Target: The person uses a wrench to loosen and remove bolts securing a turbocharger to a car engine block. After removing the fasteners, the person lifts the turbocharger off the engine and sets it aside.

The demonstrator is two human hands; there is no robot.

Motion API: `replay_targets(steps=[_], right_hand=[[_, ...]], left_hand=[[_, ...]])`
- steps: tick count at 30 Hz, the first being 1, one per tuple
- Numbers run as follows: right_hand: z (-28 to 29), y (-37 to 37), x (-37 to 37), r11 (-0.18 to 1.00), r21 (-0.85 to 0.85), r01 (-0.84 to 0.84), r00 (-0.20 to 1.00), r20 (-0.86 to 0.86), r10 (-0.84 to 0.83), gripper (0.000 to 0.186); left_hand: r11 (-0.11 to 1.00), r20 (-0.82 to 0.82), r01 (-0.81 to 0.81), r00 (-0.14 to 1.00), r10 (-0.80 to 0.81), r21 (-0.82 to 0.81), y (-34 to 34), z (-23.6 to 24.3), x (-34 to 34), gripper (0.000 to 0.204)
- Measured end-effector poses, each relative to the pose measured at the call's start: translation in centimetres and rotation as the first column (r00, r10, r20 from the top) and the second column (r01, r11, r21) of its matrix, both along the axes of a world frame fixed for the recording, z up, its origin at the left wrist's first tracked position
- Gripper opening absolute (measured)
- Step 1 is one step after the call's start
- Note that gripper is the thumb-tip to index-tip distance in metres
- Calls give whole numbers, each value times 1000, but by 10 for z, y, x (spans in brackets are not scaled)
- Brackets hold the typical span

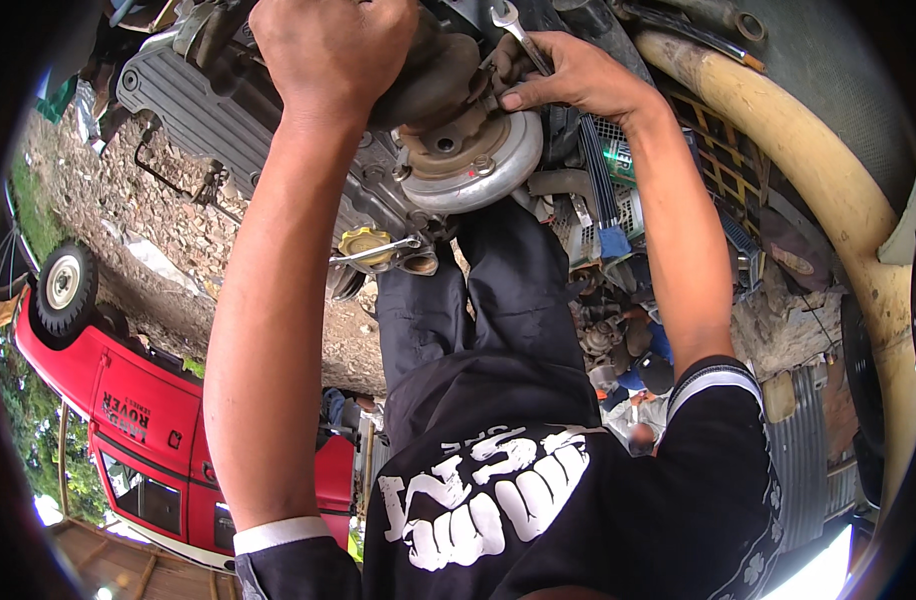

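Observation:
My left hand (333,50) is closed in a fist over the top of the engine; whatever it grips is hidden. In my right hand (583,80) is an open-ended wrench (521,38), its jaw pointing up and away from my fingers. The right thumb lies close to a turbocharger with a round silver housing (488,185) and a rusty brown middle. Left of it runs a ribbed grey engine cover (203,105). Another wrench (378,251) lies across a yellow cap (364,241) on the engine.
A thick tan curved bar (778,120) arches along the right. Below my right wrist are a blue-ended brush (612,240) and a green can (619,160). A red vehicle (143,400) stands at the left beyond gravelly ground (178,210). Another person (653,372) is lower right.

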State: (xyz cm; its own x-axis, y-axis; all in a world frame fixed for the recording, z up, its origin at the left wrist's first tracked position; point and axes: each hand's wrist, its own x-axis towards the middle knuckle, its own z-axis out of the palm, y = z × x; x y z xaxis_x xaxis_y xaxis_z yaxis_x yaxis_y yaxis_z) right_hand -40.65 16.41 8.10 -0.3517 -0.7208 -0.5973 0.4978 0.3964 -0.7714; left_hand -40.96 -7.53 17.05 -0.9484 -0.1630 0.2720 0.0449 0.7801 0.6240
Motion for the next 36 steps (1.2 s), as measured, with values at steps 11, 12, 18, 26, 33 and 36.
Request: replay_targets(steps=[11, 12, 18, 26, 33, 36], right_hand=[[13, 0, 4, 994, -8, 106, 994, 28, -105, 40], [11, -1, 5, 998, 32, 57, 998, -41, -56, 40], [8, 3, -1, 994, -67, 85, 990, 118, -76, 42], [20, -1, 12, 983, -28, 181, 981, 79, -178, 38], [10, 2, 7, 991, -35, 129, 991, 33, -128, 37], [14, 4, 9, 973, -78, 216, 967, 154, -202, 39]], left_hand=[[999, -106, 29, 994, -27, 22, -6, -17, -3, 18], [999, -78, 23, 997, -21, 26, -4, -11, -2, 18], [999, -23, 18, 1000, -18, 29, 1, 3, 0, 18], [999, -7, -9, 1000, 9, 33, 1, 1, 2, 18], [998, -108, 21, 994, -14, 64, -2, -11, -2, 18], [997, -64, 17, 998, -12, 79, 1, 0, 1, 19]])
